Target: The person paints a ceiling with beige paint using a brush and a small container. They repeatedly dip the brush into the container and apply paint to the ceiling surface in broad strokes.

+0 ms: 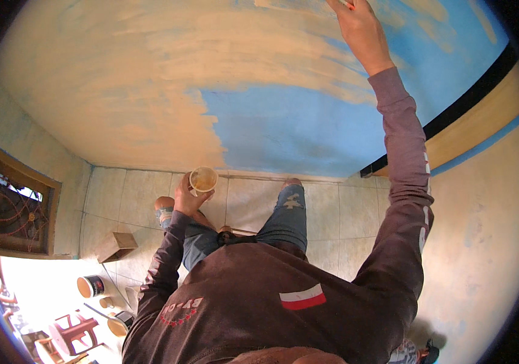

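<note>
My left hand [188, 200] is closed round a translucent plastic cup [204, 179] with pale tan paint in it, held low before my body. My right hand [362, 33] reaches up against the wall [126, 79] at the top edge, fingers bent round something small that is cut off by the frame. The wall carries streaky tan paint over light blue, with a solid blue area [284, 127] in its lower middle.
Tiled floor [359, 215] lies below. At left are a decorative grille window [11, 209], a box [114, 246], paint buckets [90, 285] and reddish stools [71, 333] by a bright opening. A black band [438, 124] runs along the right wall.
</note>
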Demonstrator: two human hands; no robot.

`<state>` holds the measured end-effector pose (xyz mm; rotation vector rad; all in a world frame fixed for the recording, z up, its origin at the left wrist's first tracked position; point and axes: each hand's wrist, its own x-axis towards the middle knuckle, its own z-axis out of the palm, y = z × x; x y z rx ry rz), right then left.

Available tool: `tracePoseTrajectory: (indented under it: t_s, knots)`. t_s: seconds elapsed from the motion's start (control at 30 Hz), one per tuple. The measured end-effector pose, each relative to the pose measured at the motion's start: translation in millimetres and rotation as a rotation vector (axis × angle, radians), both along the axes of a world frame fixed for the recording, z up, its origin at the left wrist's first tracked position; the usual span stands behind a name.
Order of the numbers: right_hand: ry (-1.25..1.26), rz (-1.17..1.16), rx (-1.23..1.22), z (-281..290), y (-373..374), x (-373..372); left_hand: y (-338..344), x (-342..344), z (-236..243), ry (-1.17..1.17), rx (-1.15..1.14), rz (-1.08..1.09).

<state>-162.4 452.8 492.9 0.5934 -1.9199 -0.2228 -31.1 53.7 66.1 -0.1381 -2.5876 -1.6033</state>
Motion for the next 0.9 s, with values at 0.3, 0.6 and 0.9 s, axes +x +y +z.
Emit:
tracePoseTrajectory:
  t_s: [0.3,0.6,0.9]
  knots:
    - [0.12,-0.231,0.268,-17.5,90.2,17.6,-6.6,16.4,-15.9,-0.022,-0.031,0.037]
    - [-0.075,-0.479,0.124,-8.5,168.2,62.1,-1.6,14.7,-6.0,0.003,-0.007,0.014]
    - [-0.04,-0.124,-0.095,-17.0,120.0,76.5,-0.9,18.6,-10.2,0.014,0.033,-0.011]
